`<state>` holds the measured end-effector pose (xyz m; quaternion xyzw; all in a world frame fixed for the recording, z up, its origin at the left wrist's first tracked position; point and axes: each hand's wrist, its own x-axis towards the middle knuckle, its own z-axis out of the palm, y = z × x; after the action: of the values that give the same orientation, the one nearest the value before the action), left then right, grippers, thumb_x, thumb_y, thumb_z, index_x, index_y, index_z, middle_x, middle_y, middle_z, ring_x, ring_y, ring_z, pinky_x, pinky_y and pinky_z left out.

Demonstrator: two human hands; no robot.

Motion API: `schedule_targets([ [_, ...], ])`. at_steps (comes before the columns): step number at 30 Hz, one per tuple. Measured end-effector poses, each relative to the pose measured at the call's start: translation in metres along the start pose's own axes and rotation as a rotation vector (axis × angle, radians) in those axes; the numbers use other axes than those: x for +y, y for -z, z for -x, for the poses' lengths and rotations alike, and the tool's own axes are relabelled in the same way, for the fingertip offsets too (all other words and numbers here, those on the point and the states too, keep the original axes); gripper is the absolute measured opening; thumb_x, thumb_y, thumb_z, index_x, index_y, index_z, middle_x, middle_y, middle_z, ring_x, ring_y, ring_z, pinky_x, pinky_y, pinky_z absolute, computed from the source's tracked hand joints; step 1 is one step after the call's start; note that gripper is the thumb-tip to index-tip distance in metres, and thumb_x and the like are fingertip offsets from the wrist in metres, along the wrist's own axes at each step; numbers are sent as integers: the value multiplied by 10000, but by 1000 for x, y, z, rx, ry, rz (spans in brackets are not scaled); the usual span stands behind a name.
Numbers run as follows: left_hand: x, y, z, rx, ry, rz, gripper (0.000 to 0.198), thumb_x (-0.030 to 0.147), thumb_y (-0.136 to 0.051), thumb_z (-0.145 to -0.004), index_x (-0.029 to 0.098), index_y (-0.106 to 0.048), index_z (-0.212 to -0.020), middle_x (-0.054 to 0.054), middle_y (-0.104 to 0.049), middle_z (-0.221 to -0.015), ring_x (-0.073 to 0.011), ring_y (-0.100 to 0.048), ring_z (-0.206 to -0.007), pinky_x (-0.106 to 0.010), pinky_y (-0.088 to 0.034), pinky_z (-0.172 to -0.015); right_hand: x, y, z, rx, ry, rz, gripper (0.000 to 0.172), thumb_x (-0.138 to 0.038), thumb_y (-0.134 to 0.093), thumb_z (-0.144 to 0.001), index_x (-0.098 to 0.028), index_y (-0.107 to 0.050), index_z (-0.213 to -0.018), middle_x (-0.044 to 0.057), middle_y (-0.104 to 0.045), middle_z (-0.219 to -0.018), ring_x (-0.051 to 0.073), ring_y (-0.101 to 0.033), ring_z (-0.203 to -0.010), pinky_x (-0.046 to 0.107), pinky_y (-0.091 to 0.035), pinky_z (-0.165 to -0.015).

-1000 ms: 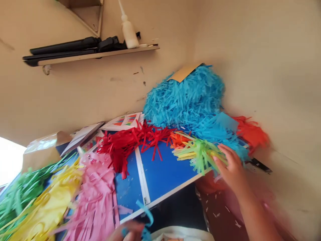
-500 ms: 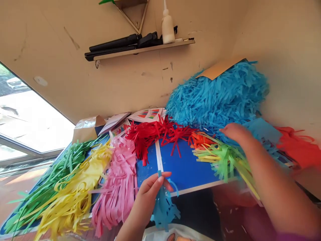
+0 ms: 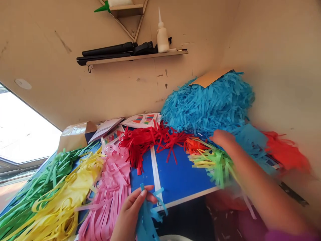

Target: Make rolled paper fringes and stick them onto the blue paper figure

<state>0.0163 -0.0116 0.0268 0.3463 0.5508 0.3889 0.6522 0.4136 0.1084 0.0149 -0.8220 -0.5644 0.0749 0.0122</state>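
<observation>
At the near edge of the table, my left hand (image 3: 136, 201) pinches a blue tissue-paper tassel (image 3: 146, 222) by its narrow top between thumb and fingers. Its cut strips hang down and curl out to the right. My right hand (image 3: 222, 139) reaches across to the lower edge of the big blue fringe pile (image 3: 205, 105). The fingers there look drawn together, and what they hold is hidden. Just below that wrist lie green and yellow tassels (image 3: 218, 164) and an orange tassel (image 3: 195, 146).
Pink (image 3: 107, 187), yellow (image 3: 65, 201) and green tassels (image 3: 42, 180) cover the table's left side. Red tassels (image 3: 150, 137) lie at the back, by printed papers (image 3: 142, 119). Orange-red paper (image 3: 286, 150) is at right. A shelf (image 3: 140, 57) holds a white bottle (image 3: 163, 39).
The view has tilted and shifted right. My left hand has moved left and slightly nearer with the blue tassel. My right hand stays by the blue pile.
</observation>
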Motion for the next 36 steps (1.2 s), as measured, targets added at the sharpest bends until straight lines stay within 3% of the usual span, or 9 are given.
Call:
schedule_targets([
  [7, 7, -1, 7, 23, 39, 62, 469, 495, -784, -513, 145, -689, -810, 1, -636, -637, -86, -513, -439, -169, -411, -392, -8, -17, 31, -160, 192, 131, 266, -360, -516, -854, -153, -562, -1016, 55, -564, -1039, 146, -551, -886, 346, -477, -770],
  [13, 5, -9, 11, 2, 49, 54, 469, 503, -777, -521, 146, -680, -810, -15, -642, -639, -103, -531, -444, -184, -431, -402, -9, -7, 34, -72, 216, 109, 213, -341, -482, -865, -151, -566, -912, 42, -566, -956, 135, -531, -836, 327, -443, -753],
  [16, 3, -13, 12, -3, 11, 55, 481, 519, -758, -546, 146, -677, -837, -21, -642, -641, -108, -541, -456, -182, -436, -415, -8, 3, 30, -14, 215, 46, 143, -236, -454, -838, -161, -563, -894, 55, -582, -926, 148, -528, -814, 280, -400, -693],
  [19, 2, -14, 14, -5, -14, 37, 473, 524, -745, -562, 144, -679, -836, -20, -641, -655, -104, -541, -447, -180, -430, -406, -1, 7, 23, -25, 153, -27, 181, -174, -474, -769, -168, -572, -921, 67, -616, -864, 173, -551, -774, 253, -360, -608],
  [25, -5, -7, 13, 30, -8, 71, 487, 516, -756, -539, 144, -675, -842, -20, -645, -649, -115, -551, -444, -187, -431, -393, 13, -6, 21, -131, 70, -213, 315, -132, -534, -731, -138, -559, -1045, 34, -633, -770, 132, -554, -639, 235, -374, -561],
  [29, -12, -1, 7, 43, -20, 99, 514, 519, -768, -515, 136, -674, -844, -29, -649, -642, -132, -575, -482, -194, -449, -425, 11, -16, 26, -145, 90, -345, 250, -124, -573, -702, -147, -587, -951, 24, -625, -754, 112, -543, -643, 229, -388, -587],
  [36, -13, -1, 4, 60, -35, 118, 495, 496, -777, -511, 135, -679, -834, -29, -654, -645, -138, -585, -483, -205, -460, -437, 12, -13, 27, -165, 122, -665, 351, -162, -552, -672, -158, -578, -1022, 52, -656, -832, 118, -580, -638, 211, -418, -548],
])
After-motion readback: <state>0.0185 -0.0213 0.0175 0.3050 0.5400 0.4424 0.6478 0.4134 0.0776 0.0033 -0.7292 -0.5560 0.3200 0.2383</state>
